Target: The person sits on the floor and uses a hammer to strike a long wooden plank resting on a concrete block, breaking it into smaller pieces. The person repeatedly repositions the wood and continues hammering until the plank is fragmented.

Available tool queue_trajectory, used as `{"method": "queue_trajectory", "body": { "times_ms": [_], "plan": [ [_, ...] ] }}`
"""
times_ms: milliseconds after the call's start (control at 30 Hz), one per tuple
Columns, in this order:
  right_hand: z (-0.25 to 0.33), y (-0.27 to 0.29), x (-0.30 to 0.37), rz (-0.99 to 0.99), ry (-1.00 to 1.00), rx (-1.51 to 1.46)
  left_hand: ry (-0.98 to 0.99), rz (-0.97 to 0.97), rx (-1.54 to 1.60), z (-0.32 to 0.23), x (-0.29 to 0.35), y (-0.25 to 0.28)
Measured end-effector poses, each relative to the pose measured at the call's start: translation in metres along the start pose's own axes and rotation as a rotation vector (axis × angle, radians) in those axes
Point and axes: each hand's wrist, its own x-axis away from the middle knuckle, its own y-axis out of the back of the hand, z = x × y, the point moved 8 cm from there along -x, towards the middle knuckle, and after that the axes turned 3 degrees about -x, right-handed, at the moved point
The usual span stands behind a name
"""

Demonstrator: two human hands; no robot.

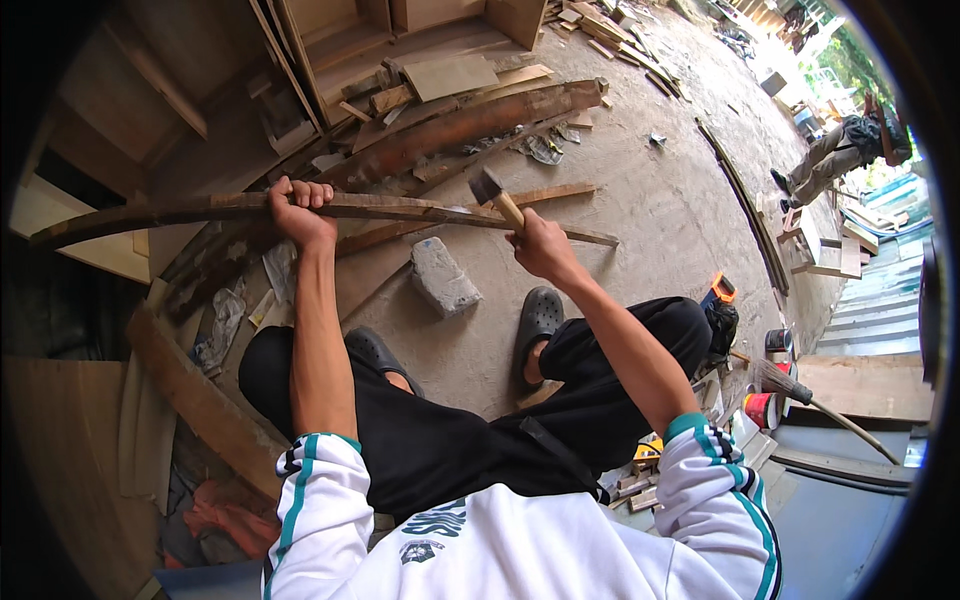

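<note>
I'm in a rough woodworking workshop, partly open to daylight. Around the grey block (444,278) the floor (650,200) is worn, dusty concrete. Beyond the block lies a heap of boards and offcuts (450,78), and past that are open wooden cabinets (435,12). To the block's left are curved planks (200,388) and crumpled plastic (222,330). Just beyond the block, my right hand (543,246) grips a hammer (509,211), and my left (303,212) holds a long strip of wood (385,207). Well to the block's right I see tins (762,410), a broom (778,380) and corrugated sheeting (878,312); farther that way stands another person (835,165), with greenery (868,60) beyond.
</note>
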Motion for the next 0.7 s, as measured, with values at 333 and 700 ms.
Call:
{"method": "queue_trajectory", "body": {
  "times_ms": [333,700],
  "plan": [
    [-0.044,-0.029,-0.005,-0.176,-0.185,-0.423,0.059,-0.099,-0.030,0.001,0.000,0.049],
    [-0.175,-0.164,-0.006,-0.273,-0.537,-0.993,0.507,-0.661,-0.399,0.086,0.076,0.238]
  ]
}}
